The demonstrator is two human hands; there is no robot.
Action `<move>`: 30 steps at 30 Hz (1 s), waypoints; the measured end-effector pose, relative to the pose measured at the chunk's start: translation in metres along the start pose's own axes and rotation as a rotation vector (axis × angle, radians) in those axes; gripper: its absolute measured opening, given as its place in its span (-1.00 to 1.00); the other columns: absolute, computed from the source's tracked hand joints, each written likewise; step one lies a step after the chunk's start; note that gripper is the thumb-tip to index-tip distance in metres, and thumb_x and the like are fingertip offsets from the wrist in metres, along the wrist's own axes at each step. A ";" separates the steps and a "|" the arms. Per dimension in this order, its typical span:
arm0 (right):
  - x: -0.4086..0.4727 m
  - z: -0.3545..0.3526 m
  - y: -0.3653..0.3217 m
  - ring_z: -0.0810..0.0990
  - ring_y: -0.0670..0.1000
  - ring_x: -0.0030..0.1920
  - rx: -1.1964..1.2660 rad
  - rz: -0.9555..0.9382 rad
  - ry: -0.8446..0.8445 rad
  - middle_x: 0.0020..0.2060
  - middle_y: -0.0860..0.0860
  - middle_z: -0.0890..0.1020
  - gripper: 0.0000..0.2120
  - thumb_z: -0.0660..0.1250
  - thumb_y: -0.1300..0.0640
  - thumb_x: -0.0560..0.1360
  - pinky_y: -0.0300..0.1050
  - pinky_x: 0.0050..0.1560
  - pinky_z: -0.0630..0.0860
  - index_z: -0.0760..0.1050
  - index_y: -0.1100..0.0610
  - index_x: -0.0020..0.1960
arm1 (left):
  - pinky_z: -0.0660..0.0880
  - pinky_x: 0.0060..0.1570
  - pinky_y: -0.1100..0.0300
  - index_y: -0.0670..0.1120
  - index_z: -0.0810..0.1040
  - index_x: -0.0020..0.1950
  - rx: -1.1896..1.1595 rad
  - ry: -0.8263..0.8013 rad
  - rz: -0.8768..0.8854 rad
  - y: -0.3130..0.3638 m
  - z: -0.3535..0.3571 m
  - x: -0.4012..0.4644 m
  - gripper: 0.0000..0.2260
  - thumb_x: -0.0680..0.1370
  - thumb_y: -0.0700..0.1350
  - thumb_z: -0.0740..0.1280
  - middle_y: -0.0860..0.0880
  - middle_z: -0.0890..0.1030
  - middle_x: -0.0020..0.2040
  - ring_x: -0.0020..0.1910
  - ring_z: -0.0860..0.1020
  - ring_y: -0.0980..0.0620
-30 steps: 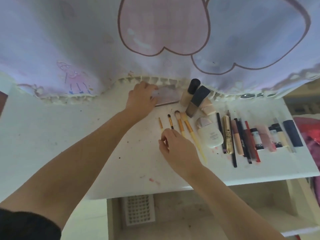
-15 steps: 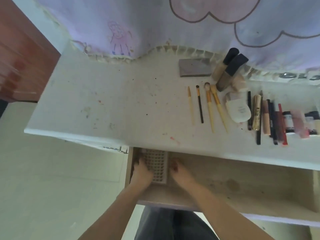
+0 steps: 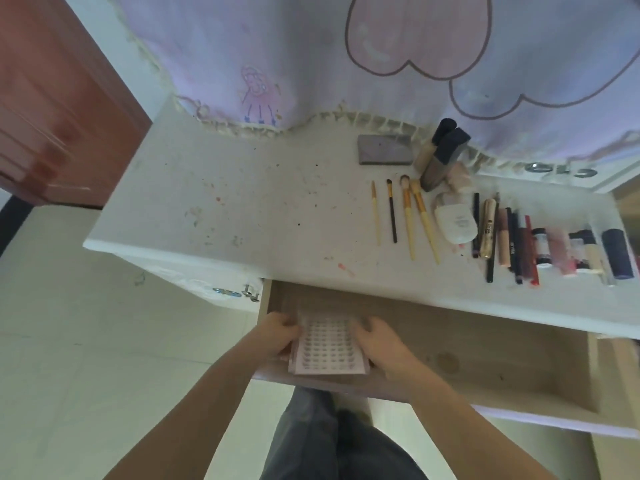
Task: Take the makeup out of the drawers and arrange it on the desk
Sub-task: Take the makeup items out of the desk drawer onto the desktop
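Lash tray [image 3: 325, 346]: pale pink card, rows of small clusters, in the drawer [image 3: 485, 344] | left hand [image 3: 277, 336] and right hand [image 3: 381, 342] grip its sides | fingertips hidden beneath.

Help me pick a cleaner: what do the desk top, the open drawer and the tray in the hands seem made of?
Desk top: white painted or laminated board, matte, stained with specks. Drawer: bare pale wood or plywood, unfinished, blotched. Lash tray, held by the left hand and right hand: probably thin, pale plastic or card.

Head camera looks steeply down, close over the desk [image 3: 242, 209] and open drawer [image 3: 485, 344].
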State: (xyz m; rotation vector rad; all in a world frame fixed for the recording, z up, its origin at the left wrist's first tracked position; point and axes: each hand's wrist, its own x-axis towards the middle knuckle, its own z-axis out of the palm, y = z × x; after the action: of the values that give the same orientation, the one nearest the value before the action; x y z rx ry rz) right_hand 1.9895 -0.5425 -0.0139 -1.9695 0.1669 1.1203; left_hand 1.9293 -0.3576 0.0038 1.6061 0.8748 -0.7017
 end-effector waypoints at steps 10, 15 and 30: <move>-0.062 -0.059 -0.094 0.63 -0.11 -0.20 -0.288 -0.263 -0.112 -0.02 -0.05 0.62 -0.64 0.10 -0.01 0.63 -0.34 -0.39 0.48 0.28 -0.01 0.40 | 0.60 -0.27 0.17 -0.06 0.49 0.18 -0.037 -0.081 0.241 0.077 -0.057 -0.069 -0.78 0.54 -0.17 0.34 -0.14 0.67 -0.10 -0.17 0.67 -0.03; 0.000 -0.068 -0.148 0.53 -0.04 -0.11 -0.217 -0.276 0.077 0.10 0.04 0.51 -0.46 0.13 0.08 0.62 -0.27 -0.35 0.48 0.02 0.03 0.54 | 0.57 -0.30 0.22 -0.01 0.35 0.40 0.052 0.051 0.306 0.142 -0.073 0.007 -0.55 0.53 -0.17 0.35 -0.12 0.58 -0.11 -0.21 0.56 -0.01; 0.094 -0.070 -0.188 0.44 0.15 0.25 -0.676 -0.120 0.304 0.37 0.15 0.27 -0.51 0.13 0.17 0.60 -0.05 0.08 0.46 0.10 0.21 0.48 | 0.43 0.18 0.04 -0.09 0.21 0.47 0.562 0.258 0.401 0.185 -0.076 0.115 -0.46 0.54 -0.05 0.31 -0.20 0.47 0.21 0.16 0.49 -0.17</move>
State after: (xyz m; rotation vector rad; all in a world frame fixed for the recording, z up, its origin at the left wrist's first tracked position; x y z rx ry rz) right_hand 2.1806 -0.4481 0.0449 -2.7051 -0.1994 0.8528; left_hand 2.1461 -0.2821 0.0246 2.3331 0.5226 -0.4786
